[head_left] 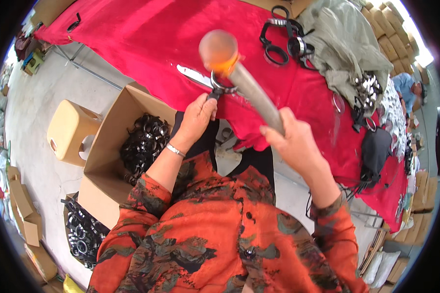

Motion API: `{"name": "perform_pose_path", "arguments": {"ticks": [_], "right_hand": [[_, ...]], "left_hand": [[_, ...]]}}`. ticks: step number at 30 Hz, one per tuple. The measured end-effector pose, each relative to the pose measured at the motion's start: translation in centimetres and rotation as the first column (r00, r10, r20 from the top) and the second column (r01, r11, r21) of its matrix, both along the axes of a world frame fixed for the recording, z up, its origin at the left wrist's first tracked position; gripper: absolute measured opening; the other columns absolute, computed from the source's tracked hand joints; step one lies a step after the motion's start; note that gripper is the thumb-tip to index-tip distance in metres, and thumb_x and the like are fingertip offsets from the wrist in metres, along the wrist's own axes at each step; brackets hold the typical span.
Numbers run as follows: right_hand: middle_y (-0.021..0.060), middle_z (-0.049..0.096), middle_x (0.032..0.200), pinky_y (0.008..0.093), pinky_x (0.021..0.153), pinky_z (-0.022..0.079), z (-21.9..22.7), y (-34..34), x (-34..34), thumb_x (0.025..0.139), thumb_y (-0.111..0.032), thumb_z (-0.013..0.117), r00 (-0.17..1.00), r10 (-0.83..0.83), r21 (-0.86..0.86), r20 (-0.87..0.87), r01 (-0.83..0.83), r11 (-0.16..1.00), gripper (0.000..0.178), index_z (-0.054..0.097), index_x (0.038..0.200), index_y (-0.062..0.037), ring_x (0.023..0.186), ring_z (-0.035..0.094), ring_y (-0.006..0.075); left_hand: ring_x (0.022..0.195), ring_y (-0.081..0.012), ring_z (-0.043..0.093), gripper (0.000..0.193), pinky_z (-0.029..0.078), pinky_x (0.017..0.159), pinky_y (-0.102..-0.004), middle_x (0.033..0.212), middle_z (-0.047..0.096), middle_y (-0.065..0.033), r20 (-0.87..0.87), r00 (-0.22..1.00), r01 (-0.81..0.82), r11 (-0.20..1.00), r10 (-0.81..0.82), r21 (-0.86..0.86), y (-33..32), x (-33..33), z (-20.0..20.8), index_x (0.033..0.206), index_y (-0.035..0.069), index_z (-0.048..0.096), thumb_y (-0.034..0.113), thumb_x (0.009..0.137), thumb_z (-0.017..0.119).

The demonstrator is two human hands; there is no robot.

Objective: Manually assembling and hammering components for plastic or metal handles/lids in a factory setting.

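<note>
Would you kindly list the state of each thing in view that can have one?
Mallet: raised, blurred, gripped by the right hand.
Metal ring: on the red cloth, held by the left hand.
Cardboard box: open, holding dark rings.
Beige stool: upright on the floor.

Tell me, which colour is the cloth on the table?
Bright red cloth; the head view shows it clearly.
</note>
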State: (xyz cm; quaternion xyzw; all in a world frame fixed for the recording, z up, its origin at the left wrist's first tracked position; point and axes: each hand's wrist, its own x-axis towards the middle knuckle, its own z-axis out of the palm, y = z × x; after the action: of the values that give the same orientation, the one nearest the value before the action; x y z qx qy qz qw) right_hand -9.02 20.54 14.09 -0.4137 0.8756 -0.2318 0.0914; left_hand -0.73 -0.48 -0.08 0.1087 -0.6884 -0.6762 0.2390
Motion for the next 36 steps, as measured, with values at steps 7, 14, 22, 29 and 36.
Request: {"name": "perform_pose_path", "arguments": {"ticks": [7,14,22,29,36], "right_hand": [[0.0222,0.059,0.069,0.0442,0.056,0.047,-4.3,5.2,2.6,0.079,-0.028,0.069,0.984,-0.170,-0.050,0.052,0.173,0.984,0.037,0.048,0.096,-0.0026,0.067,0.060,0.0434],[0.0150,0.053,0.063,0.0325,0.052,0.043,-1.8,5.2,2.2,0.079,-0.023,0.071,0.930,-0.252,-0.245,0.266,0.318,0.916,0.032,0.050,0.087,-0.0014,0.053,0.052,0.0249],[0.0165,0.055,0.063,0.0351,0.051,0.044,-3.6,4.9,0.4,0.081,-0.028,0.067,0.824,-0.296,-0.024,0.483,0.351,0.936,0.038,0.048,0.090,0.0029,0.055,0.056,0.0259],[0.0154,0.053,0.063,0.0352,0.053,0.044,-1.6,3.6,0.5,0.082,-0.027,0.068,0.893,-0.266,-0.305,0.362,0.384,0.872,0.036,0.047,0.086,0.0021,0.056,0.055,0.0240],[0.0206,0.053,0.065,0.0383,0.054,0.043,-0.5,1.7,-2.0,0.084,-0.028,0.065,0.911,-0.191,-0.070,0.364,0.232,0.970,0.036,0.047,0.088,0.0036,0.056,0.052,0.0312]], "left_hand": [[0.065,-0.0105,0.050,0.029,0.042,0.064,-0.0249,0.069,0.050,-0.0014,0.002,1.000,-0.011,1.000,0.011,0.010,0.5,0.2,0.1,0.080,0.003,0.049,0.026,0.098,0.044],[0.067,-0.0105,0.050,0.031,0.042,0.065,-0.0251,0.069,0.051,-0.0016,0.009,1.000,-0.007,1.000,0.007,-0.023,-0.3,0.2,-0.4,0.080,0.004,0.050,0.028,0.099,0.043],[0.067,-0.0113,0.050,0.032,0.042,0.067,-0.0258,0.069,0.051,-0.0019,0.038,0.999,0.014,0.999,-0.013,-0.034,0.1,0.3,-0.4,0.081,0.004,0.050,0.029,0.099,0.042],[0.067,-0.0111,0.050,0.032,0.042,0.066,-0.0259,0.070,0.050,-0.0016,0.035,0.999,-0.022,0.998,0.024,-0.058,0.2,0.1,-0.1,0.081,0.004,0.049,0.030,0.099,0.042],[0.068,-0.0108,0.050,0.032,0.042,0.066,-0.0254,0.071,0.050,-0.0017,0.025,1.000,0.005,1.000,-0.005,-0.029,-0.1,0.5,-0.9,0.083,0.004,0.049,0.031,0.099,0.042]]}}
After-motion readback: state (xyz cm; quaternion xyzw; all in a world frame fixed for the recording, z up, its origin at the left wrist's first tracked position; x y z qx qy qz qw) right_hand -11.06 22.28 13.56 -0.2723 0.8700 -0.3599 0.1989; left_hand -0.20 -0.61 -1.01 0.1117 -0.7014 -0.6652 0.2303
